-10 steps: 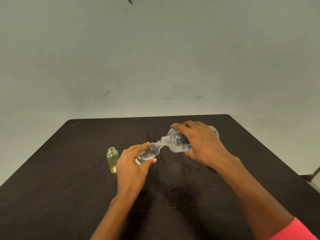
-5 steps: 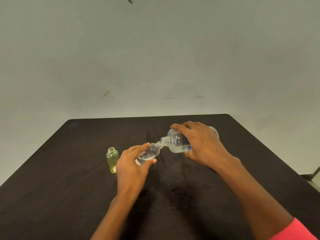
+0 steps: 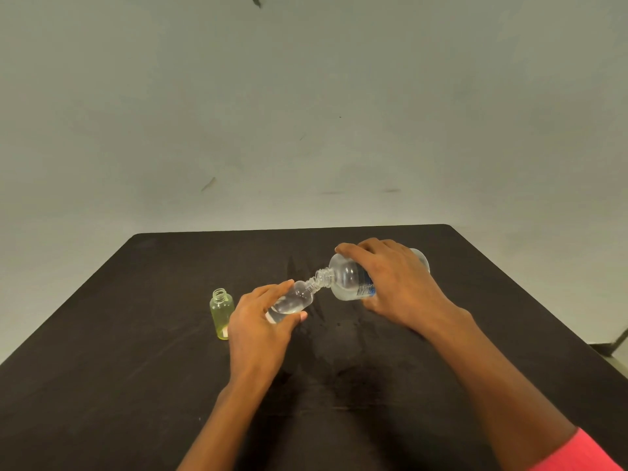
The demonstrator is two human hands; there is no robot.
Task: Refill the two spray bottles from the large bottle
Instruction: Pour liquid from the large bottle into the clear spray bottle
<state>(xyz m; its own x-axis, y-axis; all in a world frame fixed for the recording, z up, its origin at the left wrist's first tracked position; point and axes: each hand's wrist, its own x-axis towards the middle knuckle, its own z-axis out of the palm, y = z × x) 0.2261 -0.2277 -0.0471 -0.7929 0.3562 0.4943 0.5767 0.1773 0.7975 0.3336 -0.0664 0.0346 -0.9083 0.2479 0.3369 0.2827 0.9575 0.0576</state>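
Fingers [image 3: 353,248] of our right hand [image 3: 397,283] wrap the tilted large bottle [image 3: 346,283], left hand [image 3: 258,321] grips the clear spray bottle [image 3: 292,300] above the table [image 3: 136,368], necks touching: we'd pour slowly, keeping mouths aligned.

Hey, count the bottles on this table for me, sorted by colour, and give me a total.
Clear bottles: 2, the large bottle in the right hand and the small bottle in the left hand
Yellow-green bottles: 1, the small open bottle standing on the table
Total: 3
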